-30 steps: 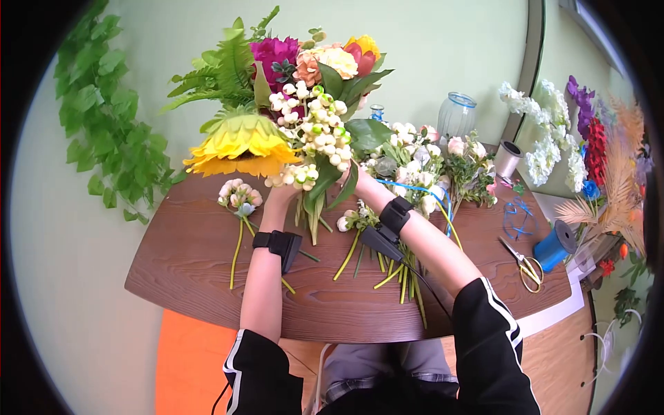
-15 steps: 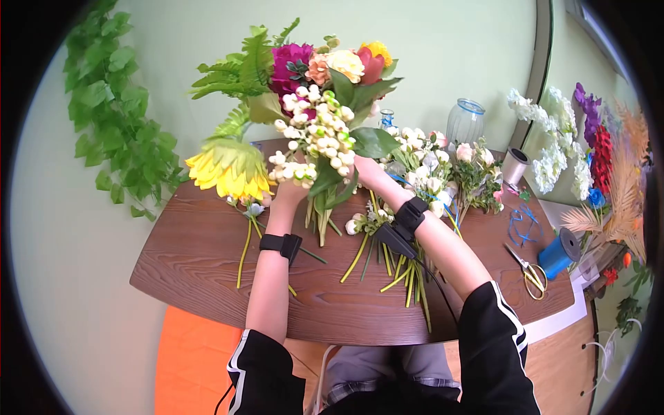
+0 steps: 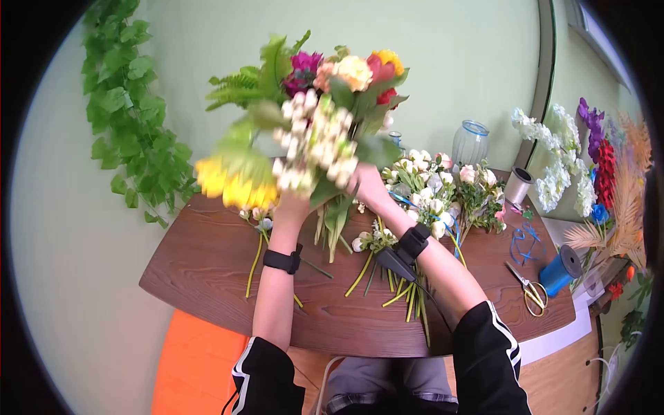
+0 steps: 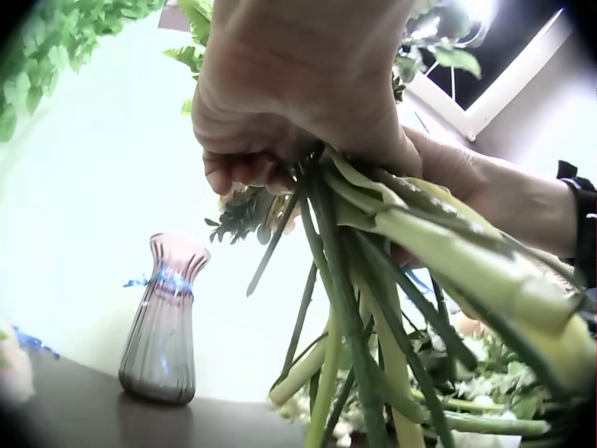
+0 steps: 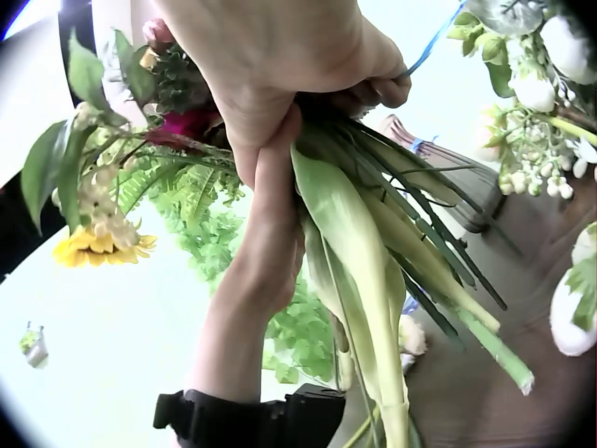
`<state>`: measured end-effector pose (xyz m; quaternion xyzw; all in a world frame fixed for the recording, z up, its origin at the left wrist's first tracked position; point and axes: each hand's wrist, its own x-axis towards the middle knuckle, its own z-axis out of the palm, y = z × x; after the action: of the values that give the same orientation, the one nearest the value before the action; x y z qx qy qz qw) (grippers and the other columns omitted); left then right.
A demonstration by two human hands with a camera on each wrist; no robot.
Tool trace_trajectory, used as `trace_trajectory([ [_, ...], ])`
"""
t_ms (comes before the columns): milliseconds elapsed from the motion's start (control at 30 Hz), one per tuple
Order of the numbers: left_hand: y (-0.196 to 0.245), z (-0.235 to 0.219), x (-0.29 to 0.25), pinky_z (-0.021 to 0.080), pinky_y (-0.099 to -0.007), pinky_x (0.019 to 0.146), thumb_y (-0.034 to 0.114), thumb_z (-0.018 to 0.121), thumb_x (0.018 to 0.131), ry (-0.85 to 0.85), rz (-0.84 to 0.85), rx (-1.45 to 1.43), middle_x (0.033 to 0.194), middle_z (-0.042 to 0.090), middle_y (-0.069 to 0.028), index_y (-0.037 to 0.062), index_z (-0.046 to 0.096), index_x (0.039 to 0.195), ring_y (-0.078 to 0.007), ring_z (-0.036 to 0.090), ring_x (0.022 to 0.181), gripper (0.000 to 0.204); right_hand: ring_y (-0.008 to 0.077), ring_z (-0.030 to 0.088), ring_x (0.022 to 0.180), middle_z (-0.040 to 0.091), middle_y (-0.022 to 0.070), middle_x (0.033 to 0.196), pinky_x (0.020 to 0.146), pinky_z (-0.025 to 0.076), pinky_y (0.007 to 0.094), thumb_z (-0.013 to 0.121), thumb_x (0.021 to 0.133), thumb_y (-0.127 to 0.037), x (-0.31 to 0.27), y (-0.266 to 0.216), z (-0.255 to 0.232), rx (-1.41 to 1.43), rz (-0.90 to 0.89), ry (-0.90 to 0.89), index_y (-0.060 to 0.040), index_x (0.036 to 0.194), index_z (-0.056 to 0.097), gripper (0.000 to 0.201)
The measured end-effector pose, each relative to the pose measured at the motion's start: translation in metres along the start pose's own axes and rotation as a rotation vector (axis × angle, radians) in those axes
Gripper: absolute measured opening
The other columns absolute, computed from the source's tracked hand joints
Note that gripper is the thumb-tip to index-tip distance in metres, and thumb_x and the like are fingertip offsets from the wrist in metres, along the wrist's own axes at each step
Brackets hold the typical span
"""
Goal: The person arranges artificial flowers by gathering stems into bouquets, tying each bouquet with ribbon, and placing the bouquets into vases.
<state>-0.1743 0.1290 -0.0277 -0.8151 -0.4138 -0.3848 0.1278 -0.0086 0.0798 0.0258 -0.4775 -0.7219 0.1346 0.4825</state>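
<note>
In the head view a bouquet (image 3: pixel 318 142) stands raised over the table, with a yellow sunflower (image 3: pixel 235 183) drooping at its left and white berries in front. My left hand (image 4: pixel 298 89) grips the bundled stems (image 4: pixel 350 280) just under the blooms; the stems fan out downward. My right hand (image 5: pixel 289 56) is at the same binding point, its fingers curled against the stems. A thin blue ribbon (image 5: pixel 437 39) runs from those fingers to the upper right, pinched there. Leaves and berries hide most of both hands in the head view.
White and pink flowers (image 3: pixel 429 194) with cut stems lie on the right of the brown table (image 3: pixel 207 249). Scissors (image 3: pixel 529 290), a blue ribbon spool (image 3: pixel 559 271), a silver spool (image 3: pixel 517 185) and a glass vase (image 3: pixel 472 144) stand or lie beyond. A small flower sprig lies at left.
The sunflower has dropped lower relative to the other blooms. The bouquet and both hands have shifted slightly right and down in the head view, which has itself moved a little.
</note>
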Motion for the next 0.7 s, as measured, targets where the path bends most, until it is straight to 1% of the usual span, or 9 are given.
trace_trajectory([
  [67,0.077,-0.083,0.028,0.037,-0.0361,0.082,0.043,0.061,0.064,-0.134,-0.044,-0.341,0.102,0.050,-0.0213,0.0011,0.056,0.096,-0.0349,0.043,0.099,0.053,0.0264,0.059,0.071,0.061,0.0137,0.075,0.066,0.046,0.0330,0.063,0.057,-0.037,0.012,0.002,0.000,0.082,0.085,0.046,-0.0036,0.081,0.061,0.041],
  [133,0.085,-0.087,0.033,0.037,-0.0363,0.082,0.043,0.059,0.065,-0.034,-0.023,-0.029,0.096,0.051,-0.0219,0.0004,0.058,0.091,-0.0353,0.044,0.095,0.050,0.0185,0.059,0.074,0.063,0.0083,0.077,0.070,0.045,0.0284,0.066,0.059,-0.040,0.003,-0.032,-0.025,0.322,0.134,-0.087,-0.0054,0.085,0.063,0.043],
  [300,0.112,-0.130,0.024,0.039,-0.0385,0.079,0.053,0.054,0.066,-0.224,-0.066,0.031,0.092,0.049,-0.0245,-0.0052,0.057,0.086,-0.0357,0.047,0.090,0.062,0.0104,0.055,0.067,0.060,0.0052,0.081,0.061,0.044,0.0222,0.062,0.068,-0.020,-0.021,-0.069,-0.051,0.571,0.198,-0.244,-0.0007,0.091,0.059,0.031],
  [367,0.110,-0.131,0.013,0.040,-0.0392,0.076,0.060,0.050,0.066,-0.294,-0.097,-0.081,0.088,0.052,-0.0248,-0.0042,0.057,0.087,-0.0354,0.050,0.087,0.068,0.0090,0.055,0.063,0.060,0.0043,0.075,0.055,0.044,0.0210,0.061,0.069,-0.024,-0.035,-0.071,-0.048,0.627,0.206,-0.290,-0.0030,0.086,0.061,0.027],
  [467,0.121,-0.144,-0.012,0.041,-0.0390,0.072,0.061,0.048,0.066,-0.582,-0.355,-0.146,0.082,0.056,-0.0235,-0.0014,0.057,0.089,-0.0346,0.053,0.083,0.067,0.0072,0.053,0.060,0.059,0.0032,0.071,0.050,0.041,0.0190,0.061,0.069,-0.030,-0.052,-0.068,-0.041,0.371,0.518,-0.489,-0.0054,0.083,0.062,0.028],
  [500,0.114,-0.139,-0.020,0.039,-0.0317,0.080,0.048,0.052,0.073,-0.691,-0.453,-0.161,0.088,0.059,-0.0174,0.0064,0.056,0.102,-0.0266,0.055,0.087,0.051,0.0063,0.052,0.056,0.058,0.0019,0.067,0.049,0.039,0.0181,0.060,0.069,-0.036,-0.053,-0.042,-0.016,0.474,0.476,-0.510,-0.0068,0.080,0.062,0.032],
  [533,0.103,-0.130,-0.029,0.039,-0.0303,0.081,0.047,0.051,0.074,-0.712,-0.445,-0.244,0.090,0.059,-0.0162,0.0066,0.056,0.102,-0.0242,0.055,0.089,0.050,0.0067,0.053,0.059,0.059,0.0015,0.070,0.052,0.040,0.0184,0.059,0.069,-0.039,-0.058,-0.042,-0.011,0.348,0.536,-0.556,-0.0056,0.081,0.062,0.035],
  [600,0.080,-0.109,-0.049,0.038,-0.0277,0.082,0.045,0.050,0.075,-0.751,-0.419,-0.414,0.094,0.059,-0.0139,0.0070,0.055,0.104,-0.0194,0.054,0.091,0.047,0.0075,0.036,0.053,0.051,0.0005,0.067,0.044,0.023,0.0248,0.063,0.058,-0.049,-0.072,-0.029,0.013,0.538,0.521,-0.564,-0.0062,0.076,0.060,0.046],
  [700,0.078,-0.100,-0.068,0.033,-0.0248,0.087,0.043,0.049,0.077,-0.837,-0.431,-0.603,0.106,0.055,-0.0099,0.0054,0.052,0.109,-0.0158,0.048,0.099,0.049,0.0071,0.032,0.057,0.048,-0.0013,0.070,0.047,0.020,0.0247,0.063,0.059,-0.051,-0.088,-0.010,0.037,0.550,0.712,-0.635,-0.0125,0.085,0.059,0.047],
])
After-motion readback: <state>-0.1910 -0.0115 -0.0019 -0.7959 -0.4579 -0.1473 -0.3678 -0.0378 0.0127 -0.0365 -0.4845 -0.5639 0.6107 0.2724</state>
